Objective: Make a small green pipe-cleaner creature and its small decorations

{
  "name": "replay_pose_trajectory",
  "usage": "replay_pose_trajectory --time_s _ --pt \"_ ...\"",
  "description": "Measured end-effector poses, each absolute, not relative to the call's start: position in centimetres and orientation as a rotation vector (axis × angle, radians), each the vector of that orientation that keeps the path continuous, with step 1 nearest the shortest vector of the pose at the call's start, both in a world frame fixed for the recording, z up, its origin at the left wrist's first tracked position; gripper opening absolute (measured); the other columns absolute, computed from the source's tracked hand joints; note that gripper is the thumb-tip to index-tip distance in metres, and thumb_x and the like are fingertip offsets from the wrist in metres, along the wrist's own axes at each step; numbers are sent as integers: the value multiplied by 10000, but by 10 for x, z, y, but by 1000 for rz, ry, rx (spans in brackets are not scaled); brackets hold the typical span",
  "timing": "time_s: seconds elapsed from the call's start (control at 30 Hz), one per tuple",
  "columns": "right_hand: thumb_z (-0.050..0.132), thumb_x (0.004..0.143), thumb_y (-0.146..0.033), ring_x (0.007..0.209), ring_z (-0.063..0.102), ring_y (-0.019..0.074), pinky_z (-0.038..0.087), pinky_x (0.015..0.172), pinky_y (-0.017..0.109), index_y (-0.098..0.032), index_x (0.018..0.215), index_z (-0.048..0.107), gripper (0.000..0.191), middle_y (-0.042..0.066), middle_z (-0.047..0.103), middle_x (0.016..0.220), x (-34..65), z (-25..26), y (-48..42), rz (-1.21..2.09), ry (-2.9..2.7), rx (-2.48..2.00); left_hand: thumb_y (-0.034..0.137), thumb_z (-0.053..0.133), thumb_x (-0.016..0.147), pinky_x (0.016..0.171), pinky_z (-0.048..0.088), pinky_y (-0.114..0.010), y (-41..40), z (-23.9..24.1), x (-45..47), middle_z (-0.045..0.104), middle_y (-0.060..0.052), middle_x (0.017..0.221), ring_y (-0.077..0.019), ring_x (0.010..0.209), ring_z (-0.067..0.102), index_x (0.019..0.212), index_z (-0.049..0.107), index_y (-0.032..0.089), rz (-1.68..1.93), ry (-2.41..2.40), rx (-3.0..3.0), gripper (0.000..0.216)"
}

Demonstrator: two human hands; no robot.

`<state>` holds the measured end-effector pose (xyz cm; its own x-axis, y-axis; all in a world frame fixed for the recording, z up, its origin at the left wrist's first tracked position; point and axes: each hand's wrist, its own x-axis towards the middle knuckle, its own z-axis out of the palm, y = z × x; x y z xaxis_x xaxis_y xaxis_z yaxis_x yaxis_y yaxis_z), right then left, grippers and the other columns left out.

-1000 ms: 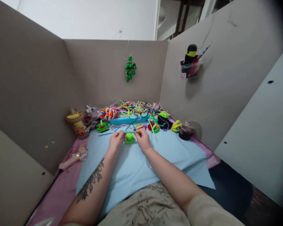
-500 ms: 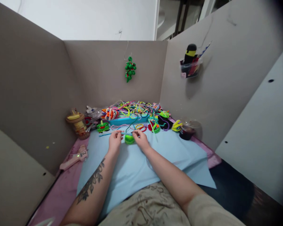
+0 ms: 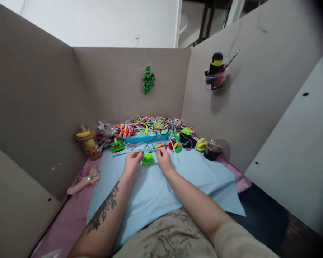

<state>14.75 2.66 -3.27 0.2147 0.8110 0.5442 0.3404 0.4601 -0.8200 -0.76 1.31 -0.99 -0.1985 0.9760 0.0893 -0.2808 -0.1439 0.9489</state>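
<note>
Between my two hands stretches a light blue pipe cleaner (image 3: 149, 150), with a blue tail running out to the left. My left hand (image 3: 132, 162) pinches it on one side, fingers closed. On the other side my right hand (image 3: 163, 159) grips its end between thumb and fingers. Just below the strand, a bright green fuzzy ball-like piece (image 3: 147, 159) rests on the light blue cloth (image 3: 150, 190). Part of its left edge is close behind my left fingertips; whether they touch I cannot tell.
A blue tray (image 3: 145, 137) heaped with coloured pipe cleaners stands at the back. A green figure (image 3: 117, 145) and a yellow figure (image 3: 201, 144) flank it. A pink glue gun (image 3: 84, 182) and a lidded cup (image 3: 88, 141) are left; a dark drink cup (image 3: 213, 152) is right.
My right hand has shifted slightly right, away from my left hand, so more of the pipe cleaner and the green piece shows between them. The view has moved a little.
</note>
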Motion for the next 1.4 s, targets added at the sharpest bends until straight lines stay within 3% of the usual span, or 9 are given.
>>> replay_pose_trajectory --time_s 0.33,0.5,0.7,0.87,1.03,1.27,1.4 --pt "485 815 -291 691 535 170 423 674 279 -199 772 564 128 18 586 739 147 -36 30 403 -1345 -1054 246 788 551 622 477 -258 12 -9 -7 699 -58 735 -128 606 615 841 629 107 1499 1020 928 358" --pt "507 785 -258 711 543 170 440 692 288 -196 810 554 82 24 580 779 146 -37 31 398 -1328 -1037 288 805 526 577 449 -237 13 -9 -7 683 -41 676 -124 571 592 847 654 103 1491 1027 964 400" --pt "513 753 -231 706 538 166 440 684 287 -195 777 550 56 21 567 769 147 -35 30 409 -1341 -1033 400 781 563 569 447 -243 12 -9 -8 647 -33 595 -125 541 563 724 685 94 1494 1083 1019 359" --pt "519 728 -222 712 542 164 445 685 283 -188 776 588 90 35 599 817 146 -37 31 446 -1385 -1037 414 774 552 610 477 -251 12 -7 -9 659 -25 655 -141 619 597 763 681 131 1531 1126 1001 365" --pt "506 764 -283 683 546 158 451 654 279 -180 940 639 244 62 630 922 144 -39 33 491 -1411 -1066 404 762 559 623 472 -246 10 -3 -9 674 -43 745 -155 697 614 838 681 154 1563 1143 1013 383" --pt "455 805 -357 631 528 164 413 597 260 -181 715 614 254 15 593 670 143 -38 31 525 -1455 -1087 347 760 569 617 440 -231 7 0 -8 629 -6 673 -152 700 614 858 644 153 1607 1151 1018 367" --pt "474 796 -344 648 522 163 407 611 258 -186 681 592 228 11 579 670 144 -37 29 494 -1448 -1081 346 763 583 645 458 -244 7 0 -8 649 -21 730 -161 732 633 874 622 150 1592 1127 992 378"
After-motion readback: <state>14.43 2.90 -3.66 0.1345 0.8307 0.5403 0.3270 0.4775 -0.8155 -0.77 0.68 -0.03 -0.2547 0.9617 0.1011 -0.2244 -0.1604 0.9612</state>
